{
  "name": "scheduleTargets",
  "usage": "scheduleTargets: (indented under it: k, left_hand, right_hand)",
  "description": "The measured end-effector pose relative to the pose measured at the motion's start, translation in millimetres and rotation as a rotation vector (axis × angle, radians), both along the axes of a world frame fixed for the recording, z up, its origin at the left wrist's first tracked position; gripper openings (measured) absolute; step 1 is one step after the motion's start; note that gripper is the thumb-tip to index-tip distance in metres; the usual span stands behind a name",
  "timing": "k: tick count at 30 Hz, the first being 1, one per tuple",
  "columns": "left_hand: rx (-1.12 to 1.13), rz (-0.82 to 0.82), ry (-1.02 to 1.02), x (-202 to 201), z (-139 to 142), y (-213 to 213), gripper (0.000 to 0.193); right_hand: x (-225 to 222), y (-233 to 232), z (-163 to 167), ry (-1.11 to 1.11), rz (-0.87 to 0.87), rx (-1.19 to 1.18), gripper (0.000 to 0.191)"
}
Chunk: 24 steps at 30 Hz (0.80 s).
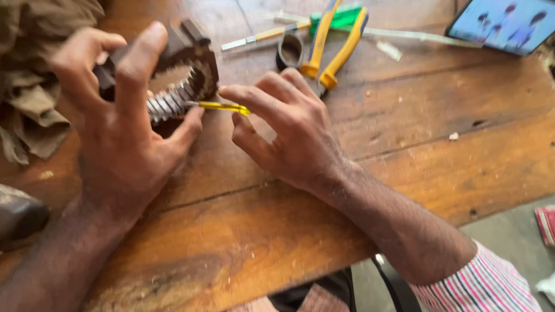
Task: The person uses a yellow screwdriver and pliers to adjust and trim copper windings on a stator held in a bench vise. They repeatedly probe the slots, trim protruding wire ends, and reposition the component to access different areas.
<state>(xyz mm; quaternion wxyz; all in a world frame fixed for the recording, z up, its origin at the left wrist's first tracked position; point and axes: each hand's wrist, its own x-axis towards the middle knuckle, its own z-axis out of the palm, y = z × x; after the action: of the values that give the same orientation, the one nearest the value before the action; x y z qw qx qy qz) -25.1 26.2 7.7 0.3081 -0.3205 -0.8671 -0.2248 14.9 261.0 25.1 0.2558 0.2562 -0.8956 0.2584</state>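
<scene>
My left hand (124,124) grips a dark slotted metal core (185,75), a ring-like part with toothed silver slots on its inner edge, held just above the wooden table (404,133). My right hand (289,127) pinches a thin yellow strip (222,107) between thumb and forefinger, its tip touching the slots of the core. The far side of the core is hidden behind my left fingers.
Yellow-handled pliers (332,49) and a dark tape roll (289,51) lie at the back of the table, with a thin yellow tool (260,37) and a green object (341,17). A phone (503,23) with a lit screen sits far right. Brown cloth (29,86) is piled at left.
</scene>
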Motion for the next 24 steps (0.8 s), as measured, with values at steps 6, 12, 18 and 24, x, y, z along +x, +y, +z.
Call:
scheduleTargets:
  k: [6, 12, 18, 24]
  left_hand:
    - [0.005, -0.004, -0.062, 8.3, 7.3, 3.0, 0.095]
    - [0.017, 0.005, -0.047, 7.7, -5.0, -2.8, 0.092]
    - [-0.188, 0.083, 0.164, 0.1, -17.8, -5.2, 0.085]
    - [-0.240, 0.060, 0.097, 9.1, -5.2, -1.4, 0.077]
  right_hand:
    - [0.2, -2.8, -1.4, -0.036, -0.014, -0.032, 0.026]
    - [3.5, -1.2, -2.7, -0.057, -0.011, -0.004, 0.028]
    - [3.3, -2.3, -0.3, -0.063, -0.009, 0.017, 0.025]
    - [0.9, -0.9, 0.0, -0.086, 0.013, 0.044, 0.024]
